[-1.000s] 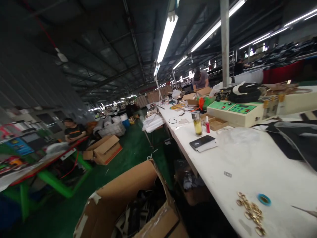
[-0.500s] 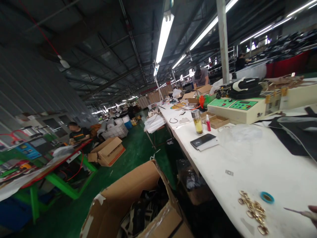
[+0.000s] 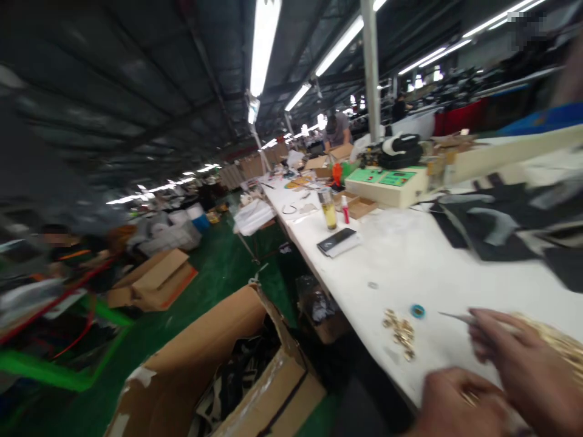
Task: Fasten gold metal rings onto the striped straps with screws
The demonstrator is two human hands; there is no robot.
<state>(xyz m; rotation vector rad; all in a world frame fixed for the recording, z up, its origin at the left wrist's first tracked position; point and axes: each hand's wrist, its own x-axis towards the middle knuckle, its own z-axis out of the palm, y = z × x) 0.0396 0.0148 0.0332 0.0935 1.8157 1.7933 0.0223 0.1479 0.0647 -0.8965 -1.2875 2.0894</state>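
Observation:
My right hand [image 3: 523,358] is closed around a slim pointed tool [image 3: 455,316], like an awl, its tip pointing left over the white table [image 3: 437,273]. Close beside it, my left hand [image 3: 460,403] has its fingers curled together at the table's near edge. A bit of a gold metal piece [image 3: 470,398] shows between those fingers; its exact kind is blurred. Left of both hands lies a loose pile of gold metal fittings [image 3: 401,332]. A small blue-rimmed round thing [image 3: 418,311] sits by the pile. More gold pieces [image 3: 553,340] lie behind my right hand.
A cardboard box [image 3: 191,364] of dark pieces stands on the floor left of the table. Along the table are a phone [image 3: 337,241], a glass jar [image 3: 328,212], a red bottle [image 3: 345,210], a cream machine [image 3: 387,185] and black sheets [image 3: 496,224]. A person [image 3: 337,130] works farther back.
The view has swung right, so the table things appear farther left. Both my hands are now in sight; before, only fingertips with the pointed tool showed at the right edge.

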